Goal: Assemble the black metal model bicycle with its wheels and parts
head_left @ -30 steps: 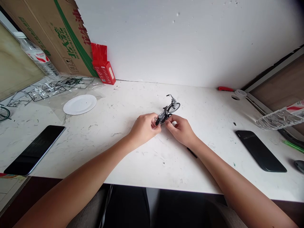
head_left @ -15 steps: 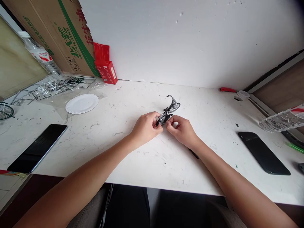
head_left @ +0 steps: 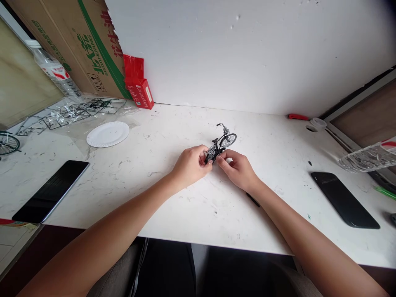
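Observation:
A small black model bicycle (head_left: 220,145) with grey parts is held between both hands over the middle of the white table. Its front wheel and handlebar point away from me, up and to the right. My left hand (head_left: 194,161) is closed on the rear end, thumb and fingers pinching around the back wheel. On the other side, my right hand (head_left: 235,164) pinches at the lower part of the frame near the pedals. The fingertips hide just what small part it grips. A thin black piece (head_left: 253,199) lies partly under my right forearm.
A paper plate (head_left: 107,135), sprue frames with loose parts (head_left: 72,114), and another model bicycle (head_left: 8,143) are on the left. Phones lie at left (head_left: 51,192) and right (head_left: 345,200). A red box (head_left: 140,93), cardboard box (head_left: 77,49) and red-handled tool (head_left: 298,116) stand along the back.
The model bicycle has turned slightly in my hands, so its front wheel shows rounder. My right fingers have moved in against the frame. The view has shifted a little.

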{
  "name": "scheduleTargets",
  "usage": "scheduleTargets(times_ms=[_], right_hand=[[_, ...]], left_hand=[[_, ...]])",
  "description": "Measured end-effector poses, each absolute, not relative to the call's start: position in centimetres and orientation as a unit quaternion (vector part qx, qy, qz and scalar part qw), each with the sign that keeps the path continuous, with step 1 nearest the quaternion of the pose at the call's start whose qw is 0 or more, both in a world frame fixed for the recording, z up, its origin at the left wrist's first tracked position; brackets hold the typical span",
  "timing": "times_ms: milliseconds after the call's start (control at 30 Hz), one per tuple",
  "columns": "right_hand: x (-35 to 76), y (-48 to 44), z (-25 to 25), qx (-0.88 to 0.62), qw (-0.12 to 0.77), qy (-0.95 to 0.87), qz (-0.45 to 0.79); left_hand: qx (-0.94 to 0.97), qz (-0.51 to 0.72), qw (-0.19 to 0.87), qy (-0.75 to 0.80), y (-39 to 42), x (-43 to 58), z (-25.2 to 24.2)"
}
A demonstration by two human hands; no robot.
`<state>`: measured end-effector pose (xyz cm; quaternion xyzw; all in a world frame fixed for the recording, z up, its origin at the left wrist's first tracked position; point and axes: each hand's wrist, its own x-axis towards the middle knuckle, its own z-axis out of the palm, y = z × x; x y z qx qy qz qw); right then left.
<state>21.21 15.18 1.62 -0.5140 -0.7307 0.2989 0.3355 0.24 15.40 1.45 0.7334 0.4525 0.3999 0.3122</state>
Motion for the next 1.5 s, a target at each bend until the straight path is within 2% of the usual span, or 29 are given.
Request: scheduleTargets(times_ms=[533,900,1500], right_hand=[[21.2,15.2,1.5,-0.497,0.349,-0.731,0.311],[21.1,15.1,1.4,-0.494,0.380,-0.708,0.333],[20.4,14.6,2.4,-0.470,0.403,-0.677,0.399]], left_hand=[[0.735,0.370,0.284,0.491,15.7,0.2,1.2],[0.741,0.352,0.304,0.484,15.5,0.3,1.4],[0.734,0.368,0.298,0.486,15.8,0.6,0.9]])
